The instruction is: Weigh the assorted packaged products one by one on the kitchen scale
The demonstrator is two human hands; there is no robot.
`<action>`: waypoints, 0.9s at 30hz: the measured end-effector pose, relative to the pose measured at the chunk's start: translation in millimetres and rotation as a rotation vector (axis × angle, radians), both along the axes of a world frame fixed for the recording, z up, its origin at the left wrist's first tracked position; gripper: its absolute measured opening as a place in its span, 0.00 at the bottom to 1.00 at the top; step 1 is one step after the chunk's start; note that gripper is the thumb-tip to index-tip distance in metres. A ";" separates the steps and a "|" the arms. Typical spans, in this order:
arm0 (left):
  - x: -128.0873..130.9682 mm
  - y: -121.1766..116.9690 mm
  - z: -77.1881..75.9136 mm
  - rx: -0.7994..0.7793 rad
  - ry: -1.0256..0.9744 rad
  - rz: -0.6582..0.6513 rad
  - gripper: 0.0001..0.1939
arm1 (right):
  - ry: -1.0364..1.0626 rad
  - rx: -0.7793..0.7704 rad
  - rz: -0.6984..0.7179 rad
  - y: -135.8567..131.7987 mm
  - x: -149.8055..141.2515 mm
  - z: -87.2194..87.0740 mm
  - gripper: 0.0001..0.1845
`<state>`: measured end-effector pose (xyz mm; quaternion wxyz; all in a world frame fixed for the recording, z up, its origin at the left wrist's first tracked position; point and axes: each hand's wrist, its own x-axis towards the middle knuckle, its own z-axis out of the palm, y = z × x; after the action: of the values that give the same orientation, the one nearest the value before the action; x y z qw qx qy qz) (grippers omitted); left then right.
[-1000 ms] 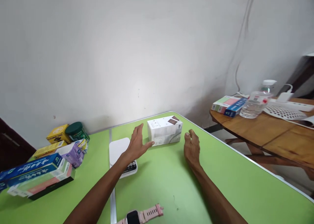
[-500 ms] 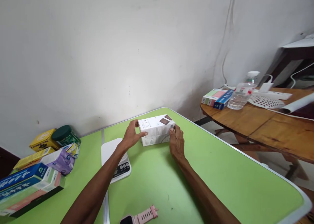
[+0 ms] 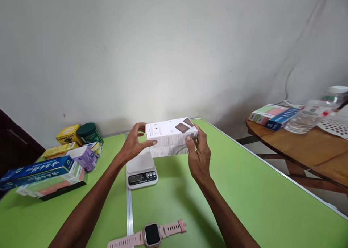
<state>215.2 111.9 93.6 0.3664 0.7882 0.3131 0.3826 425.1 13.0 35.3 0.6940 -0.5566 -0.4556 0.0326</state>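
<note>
Between my two hands a white printed carton is held up off the green table, its shadow falling below. My left hand grips its left end, thumb on the near face and fingers at the back. At the right end my right hand is closed round the corner, thumb on the near side. Partly behind the carton and my left hand lies a white kitchen scale with a dark display panel. Nearer to me a pink smartwatch rests flat with its strap spread out.
On the left stand a yellow box, a dark green tub, a purple pack and a stack of long boxes. A wooden table to the right carries toothpaste-like boxes and a blurred water bottle. A wall stands behind.
Both hands were apart from the carton, then closed on its two ends. Now they have raised it off the table and moved it left towards the scale.
</note>
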 end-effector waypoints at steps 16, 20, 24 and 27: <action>-120.8 -4.1 -25.5 -0.053 -0.004 0.203 0.29 | -0.073 -0.102 0.281 26.8 -93.5 -25.2 0.31; -121.0 1.8 -37.5 -0.069 -0.020 0.216 0.34 | -0.050 -0.146 0.308 25.0 -90.3 -31.0 0.31; -127.8 -5.6 -67.9 -0.166 -0.105 0.231 0.42 | 0.126 -0.180 0.302 28.1 -77.8 -55.8 0.35; -133.2 -20.9 -107.4 -0.323 -0.176 0.230 0.39 | 0.224 -0.281 0.244 33.7 -60.3 -86.6 0.39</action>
<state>82.0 91.0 -13.8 0.4681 0.6418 0.4249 0.4340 364.8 46.8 -51.3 0.6470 -0.5814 -0.4304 0.2411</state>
